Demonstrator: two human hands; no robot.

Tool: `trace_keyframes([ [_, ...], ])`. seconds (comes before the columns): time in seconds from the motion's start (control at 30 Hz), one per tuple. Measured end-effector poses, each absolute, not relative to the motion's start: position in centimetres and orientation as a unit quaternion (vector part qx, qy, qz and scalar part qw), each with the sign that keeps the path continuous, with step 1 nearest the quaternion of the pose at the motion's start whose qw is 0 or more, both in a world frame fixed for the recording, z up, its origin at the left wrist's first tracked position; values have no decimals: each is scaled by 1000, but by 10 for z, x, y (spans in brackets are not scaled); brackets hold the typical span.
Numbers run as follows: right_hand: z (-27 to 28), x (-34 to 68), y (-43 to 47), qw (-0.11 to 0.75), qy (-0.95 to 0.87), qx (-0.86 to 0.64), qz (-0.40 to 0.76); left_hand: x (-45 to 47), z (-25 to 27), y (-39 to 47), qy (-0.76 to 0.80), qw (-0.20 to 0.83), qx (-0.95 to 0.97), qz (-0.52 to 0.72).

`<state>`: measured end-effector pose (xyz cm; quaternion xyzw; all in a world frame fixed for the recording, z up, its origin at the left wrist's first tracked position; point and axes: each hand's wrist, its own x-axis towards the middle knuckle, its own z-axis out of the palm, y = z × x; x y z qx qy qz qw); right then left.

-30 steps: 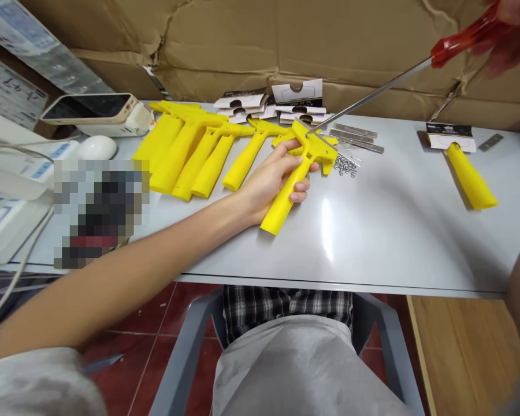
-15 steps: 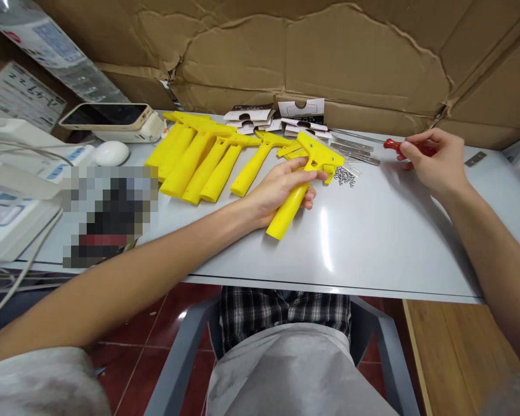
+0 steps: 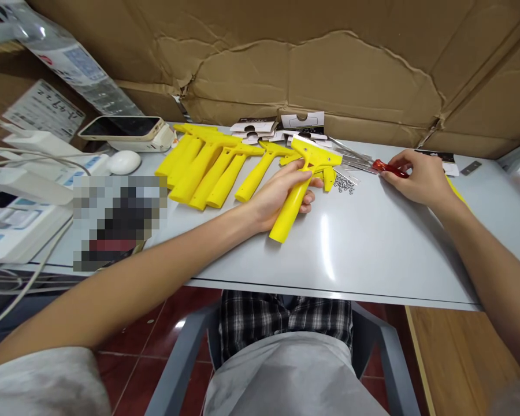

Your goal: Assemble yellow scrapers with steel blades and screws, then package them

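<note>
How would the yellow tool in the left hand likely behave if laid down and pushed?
The yellow tool is probably stiff, as its handle juts straight past the left hand. Its wide head would likely stop it rolling far. It may slide easily, since the tabletop looks smooth and glossy.

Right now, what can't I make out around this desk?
In the head view:
Red screwdriver: handle end hidden by the right hand.
Yellow handle at right: mostly hidden by the right hand and forearm.
Screws: too small and heaped to count.
Bottle: upper end cut off by top edge.
Object at left: pixelated.
</note>
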<state>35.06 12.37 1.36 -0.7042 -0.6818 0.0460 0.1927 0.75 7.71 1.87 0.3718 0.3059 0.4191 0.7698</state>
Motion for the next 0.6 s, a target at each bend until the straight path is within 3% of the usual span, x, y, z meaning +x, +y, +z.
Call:
trace_keyframes([
  [0.23, 16, 343, 116, 131, -663, -737, -19, 10, 23, 75, 349, 727, 387, 447],
  [0.37, 15, 334, 106, 148, -706, -686, -94, 9, 19, 78, 339, 712, 380, 484],
  [0.47, 20, 311, 93, 225, -724, -640, -123, 7, 15, 80, 321, 704, 383, 505],
  [0.53, 24, 288, 82, 297, -747, -595, -27, 7, 14, 79, 311, 698, 402, 504],
  [0.6, 24, 262, 71, 338, -725, -568, 193, 8, 15, 79, 311, 687, 419, 505],
])
